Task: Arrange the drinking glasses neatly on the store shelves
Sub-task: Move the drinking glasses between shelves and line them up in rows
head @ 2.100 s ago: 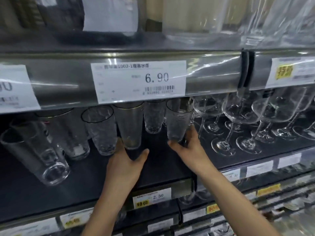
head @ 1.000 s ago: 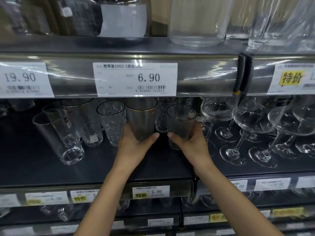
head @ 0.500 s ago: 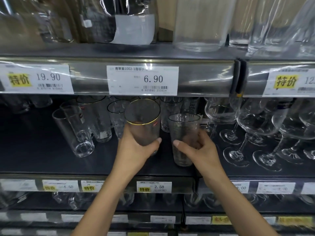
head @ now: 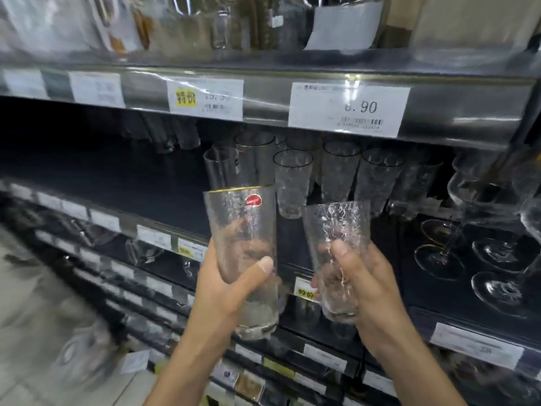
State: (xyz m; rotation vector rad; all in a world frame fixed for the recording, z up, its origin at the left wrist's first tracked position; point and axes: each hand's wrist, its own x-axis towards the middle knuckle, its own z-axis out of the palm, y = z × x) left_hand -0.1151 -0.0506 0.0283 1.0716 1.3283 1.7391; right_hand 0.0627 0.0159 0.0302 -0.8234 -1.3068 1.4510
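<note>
My left hand (head: 225,291) grips a tall gold-rimmed tumbler (head: 244,230) with a red sticker, held upright in front of the shelf. My right hand (head: 363,291) grips a shorter crackle-textured tumbler (head: 336,227) beside it, tilted slightly left. Both glasses are lifted off the dark shelf (head: 140,189). Behind them several tumblers (head: 292,183) stand in a loose group on that shelf.
Stemmed wine glasses (head: 494,259) stand on the shelf at right. The steel shelf edge above carries price tags (head: 348,108), with glassware on top of it. Lower shelves with more glasses and labels (head: 152,238) run below. The floor shows at lower left.
Both hands have lifted their tumblers off the shelf and drawn them toward me. The view has swung to the left, so the shelf's bare left stretch now shows.
</note>
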